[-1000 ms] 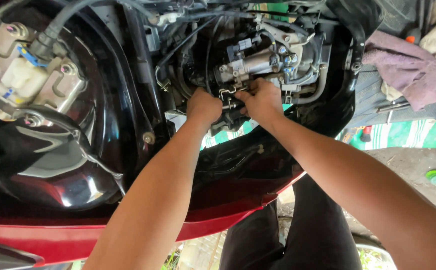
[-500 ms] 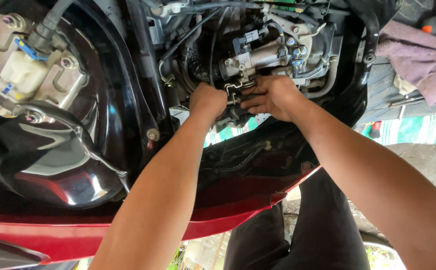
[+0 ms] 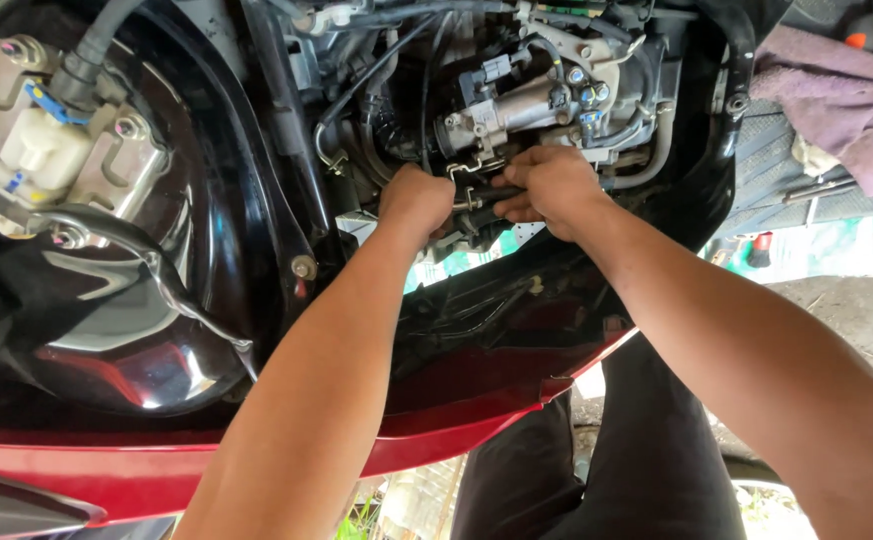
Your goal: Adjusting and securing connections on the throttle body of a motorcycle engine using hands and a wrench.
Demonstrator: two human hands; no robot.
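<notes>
since the hose (image 3: 484, 197) sits deep under the engine (image 3: 536, 100), both hands reach in: left hand (image 3: 414, 203) fisted beside it, right hand (image 3: 548, 187) curled round it.

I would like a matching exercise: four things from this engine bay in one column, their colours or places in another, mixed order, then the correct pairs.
Things:
1. crumpled cloth rag
2. plastic connector clip
3. glossy body panel edge
4. person's right hand

Descriptions:
A. red, along the bottom
B. purple, top right
C. gripping a black hose below the silver metal engine unit
D. blue, top left

Pairs: 1-B, 2-D, 3-A, 4-C
</notes>
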